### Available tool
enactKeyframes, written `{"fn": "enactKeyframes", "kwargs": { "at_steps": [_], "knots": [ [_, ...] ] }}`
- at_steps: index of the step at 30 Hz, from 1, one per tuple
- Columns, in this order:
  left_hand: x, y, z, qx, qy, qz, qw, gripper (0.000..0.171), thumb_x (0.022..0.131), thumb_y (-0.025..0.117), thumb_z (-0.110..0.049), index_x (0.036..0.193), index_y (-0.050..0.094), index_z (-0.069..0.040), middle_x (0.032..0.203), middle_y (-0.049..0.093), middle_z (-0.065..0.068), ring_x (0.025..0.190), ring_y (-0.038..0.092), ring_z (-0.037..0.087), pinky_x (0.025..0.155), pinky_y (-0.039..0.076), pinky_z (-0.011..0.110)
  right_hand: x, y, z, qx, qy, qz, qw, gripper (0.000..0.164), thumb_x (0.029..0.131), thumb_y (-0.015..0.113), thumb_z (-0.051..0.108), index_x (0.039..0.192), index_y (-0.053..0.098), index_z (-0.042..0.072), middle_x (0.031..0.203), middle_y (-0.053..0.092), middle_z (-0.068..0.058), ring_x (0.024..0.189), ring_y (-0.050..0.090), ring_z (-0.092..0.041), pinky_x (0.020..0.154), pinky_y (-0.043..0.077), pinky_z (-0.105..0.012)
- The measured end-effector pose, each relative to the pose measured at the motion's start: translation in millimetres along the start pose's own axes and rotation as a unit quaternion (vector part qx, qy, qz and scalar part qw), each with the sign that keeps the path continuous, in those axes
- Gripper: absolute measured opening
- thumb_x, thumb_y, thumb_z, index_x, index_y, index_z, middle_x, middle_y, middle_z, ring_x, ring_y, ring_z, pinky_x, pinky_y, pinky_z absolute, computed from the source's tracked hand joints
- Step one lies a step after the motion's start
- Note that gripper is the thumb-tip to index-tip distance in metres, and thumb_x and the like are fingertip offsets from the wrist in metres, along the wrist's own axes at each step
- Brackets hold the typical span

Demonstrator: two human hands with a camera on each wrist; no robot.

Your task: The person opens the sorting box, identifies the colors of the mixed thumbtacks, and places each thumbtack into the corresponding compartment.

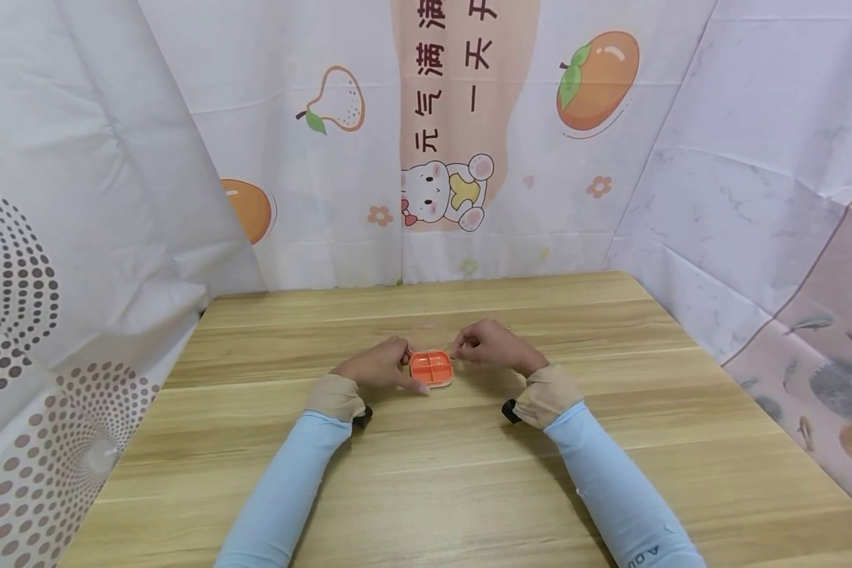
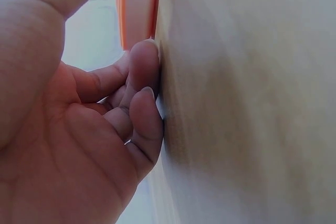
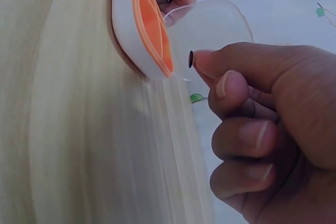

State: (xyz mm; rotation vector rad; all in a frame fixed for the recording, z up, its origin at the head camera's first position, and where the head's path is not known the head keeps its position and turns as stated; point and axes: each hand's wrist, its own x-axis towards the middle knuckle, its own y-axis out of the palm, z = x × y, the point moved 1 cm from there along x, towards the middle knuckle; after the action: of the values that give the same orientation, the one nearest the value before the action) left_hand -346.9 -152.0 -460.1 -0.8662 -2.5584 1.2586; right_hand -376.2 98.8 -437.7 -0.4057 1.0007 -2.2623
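Note:
A small pill box (image 1: 431,369) with a white shell and an orange insert split into several compartments sits on the wooden table. Its clear lid (image 3: 220,24) stands open on the far side. My left hand (image 1: 382,366) holds the box from the left, thumb along the near edge and fingers by the far left corner; in the left wrist view those fingers (image 2: 144,66) curl against the box end. Just right of the lid, my right hand (image 1: 493,345) pinches a tiny dark disc (image 3: 190,59) between thumb and forefinger, its other fingers curled in.
The wood-grain table (image 1: 440,489) ends at a printed white curtain (image 1: 312,181) behind, with more curtains at left and right. Each wrist carries a black camera mount, such as the one by the right cuff (image 1: 513,411).

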Motion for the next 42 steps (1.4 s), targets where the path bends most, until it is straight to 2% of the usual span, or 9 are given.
{"fn": "enactKeyframes", "kwargs": {
  "at_steps": [6, 19, 30, 36, 42],
  "knots": [
    [0.8, -0.9, 0.0, 0.004, -0.005, -0.002, 1.0, 0.065, 0.072, 0.081, -0.051, 0.11, 0.054, -0.007, 0.099, 0.058, 0.003, 0.083, 0.049, 0.016, 0.071, 0.044, 0.026, 3, 3, 3, -0.025, -0.015, 0.001, 1.0, 0.008, 0.094, 0.066, 0.021, 0.093, 0.072, 0.015, 0.062, 0.056, 0.002, 0.054, 0.047, -0.009, 0.052, 0.039, -0.024],
    [1.0, -0.7, 1.0, -0.002, -0.003, -0.003, 1.0, 0.064, 0.072, 0.082, -0.05, 0.11, 0.053, -0.008, 0.099, 0.057, 0.004, 0.082, 0.048, 0.017, 0.068, 0.042, 0.026, 5, 9, 10, -0.026, -0.025, 0.017, 0.999, 0.01, 0.094, 0.066, 0.021, 0.092, 0.072, 0.013, 0.061, 0.055, 0.002, 0.052, 0.045, -0.009, 0.051, 0.038, -0.024],
    [1.0, 0.9, 2.1, 0.003, -0.015, -0.003, 0.9999, 0.067, 0.071, 0.081, -0.055, 0.111, 0.053, -0.009, 0.105, 0.053, 0.004, 0.09, 0.047, 0.018, 0.073, 0.042, 0.028, 7, 17, 16, -0.037, -0.042, 0.021, 0.998, 0.008, 0.093, 0.066, 0.019, 0.091, 0.071, 0.013, 0.061, 0.054, 0.004, 0.053, 0.043, -0.008, 0.051, 0.037, -0.023],
    [-0.1, 0.3, -0.8, 0.003, -0.012, -0.004, 0.9999, 0.066, 0.072, 0.081, -0.053, 0.111, 0.052, -0.008, 0.105, 0.053, 0.005, 0.089, 0.047, 0.019, 0.072, 0.042, 0.028, 6, 19, 19, -0.03, -0.057, 0.023, 0.998, 0.008, 0.093, 0.066, 0.017, 0.093, 0.071, 0.012, 0.064, 0.056, 0.004, 0.055, 0.045, -0.008, 0.051, 0.038, -0.023],
    [-0.9, 0.2, -0.4, 0.008, -0.01, -0.005, 0.9999, 0.063, 0.072, 0.081, -0.051, 0.109, 0.053, -0.009, 0.104, 0.053, 0.004, 0.089, 0.047, 0.018, 0.072, 0.041, 0.028, 6, 24, 23, -0.019, -0.047, 0.032, 0.998, 0.007, 0.093, 0.066, 0.016, 0.093, 0.071, 0.012, 0.071, 0.062, 0.001, 0.059, 0.047, -0.008, 0.054, 0.04, -0.023]
  ]
}}
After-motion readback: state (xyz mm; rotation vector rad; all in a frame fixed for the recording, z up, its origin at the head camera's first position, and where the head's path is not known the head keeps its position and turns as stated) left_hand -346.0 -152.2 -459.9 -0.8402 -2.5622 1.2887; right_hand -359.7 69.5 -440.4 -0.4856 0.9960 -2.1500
